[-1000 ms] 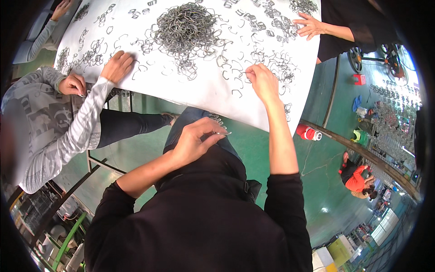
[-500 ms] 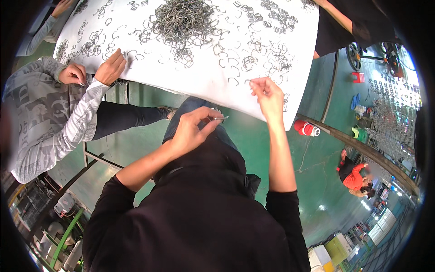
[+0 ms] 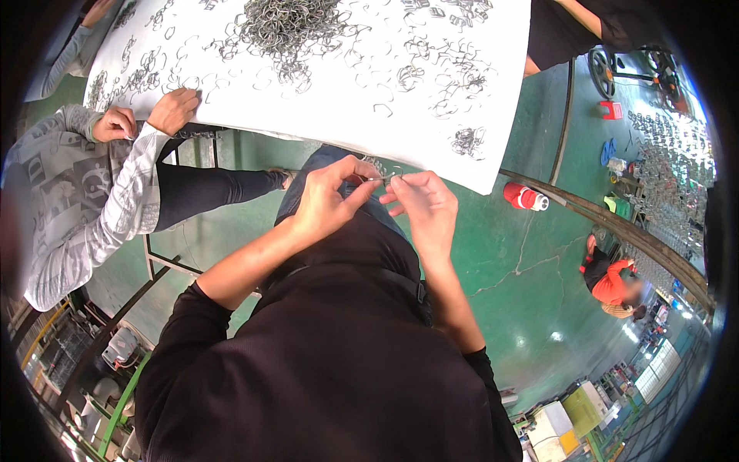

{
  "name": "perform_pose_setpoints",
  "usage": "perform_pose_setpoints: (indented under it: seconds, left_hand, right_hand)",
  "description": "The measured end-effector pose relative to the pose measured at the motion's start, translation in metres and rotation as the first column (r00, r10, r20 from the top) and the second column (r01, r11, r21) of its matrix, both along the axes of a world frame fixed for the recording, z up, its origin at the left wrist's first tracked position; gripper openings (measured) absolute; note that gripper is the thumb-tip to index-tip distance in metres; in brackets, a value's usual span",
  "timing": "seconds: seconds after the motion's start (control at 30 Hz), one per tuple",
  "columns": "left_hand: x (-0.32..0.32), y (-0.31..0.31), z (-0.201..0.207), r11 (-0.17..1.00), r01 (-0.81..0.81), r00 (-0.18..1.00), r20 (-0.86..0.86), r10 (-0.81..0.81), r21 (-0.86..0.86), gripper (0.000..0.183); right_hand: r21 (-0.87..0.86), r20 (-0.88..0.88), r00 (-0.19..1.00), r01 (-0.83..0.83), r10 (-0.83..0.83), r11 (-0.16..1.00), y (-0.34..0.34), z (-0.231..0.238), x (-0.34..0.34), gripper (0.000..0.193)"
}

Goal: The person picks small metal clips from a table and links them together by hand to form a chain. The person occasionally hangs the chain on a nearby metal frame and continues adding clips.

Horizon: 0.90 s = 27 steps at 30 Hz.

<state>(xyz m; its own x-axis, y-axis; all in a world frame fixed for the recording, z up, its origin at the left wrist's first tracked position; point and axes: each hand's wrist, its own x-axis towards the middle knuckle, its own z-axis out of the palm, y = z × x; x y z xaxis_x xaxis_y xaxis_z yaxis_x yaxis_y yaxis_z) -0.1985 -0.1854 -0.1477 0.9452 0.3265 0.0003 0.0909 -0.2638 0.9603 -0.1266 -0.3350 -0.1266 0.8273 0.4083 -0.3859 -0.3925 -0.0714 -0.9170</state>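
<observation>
My two hands are up in front of me, just near the edge of the white table [image 3: 493, 92]. My left hand [image 3: 327, 202] and my right hand [image 3: 422, 202] are close together, and between them is one small bent wire clip [image 3: 382, 179]. The fingers of both hands are pinched shut on it, left from one end, right from the other. It is thin and shiny, and I cannot tell its shape well because my fingers hide most of it.

Far from me, in the middle of the table, sits one big pile of wire clips [image 3: 289, 23]. Many more loose clips [image 3: 431, 69] lie spread all over the white top, too many to count. One little bunch [image 3: 467, 141] lies near the right corner, close to my right hand.

On my left sits another person in a grey patterned sleeve [image 3: 92, 223]. That person's two hands [image 3: 146, 117] rest at the left edge of the table. At the far right, one more person's arm [image 3: 585, 19] reaches toward the table.

Down on the green floor [image 3: 531, 262], to the right, lies one red and white bottle [image 3: 526, 197]. Farther right, someone in an orange top [image 3: 612, 281] crouches on the floor.

My blue trousers [image 3: 327, 165] show under my hands.
</observation>
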Motion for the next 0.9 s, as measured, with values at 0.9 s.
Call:
perform_pose_setpoints:
  seconds: [0.9]
  left_hand:
    - [0.311,0.129,-0.086,0.854,0.057,0.998,-0.062,-0.029,0.517,0.027]
  right_hand:
    - [-0.144,0.458,0.884,0.18,-0.095,0.973,0.007,-0.019,-0.017,0.009]
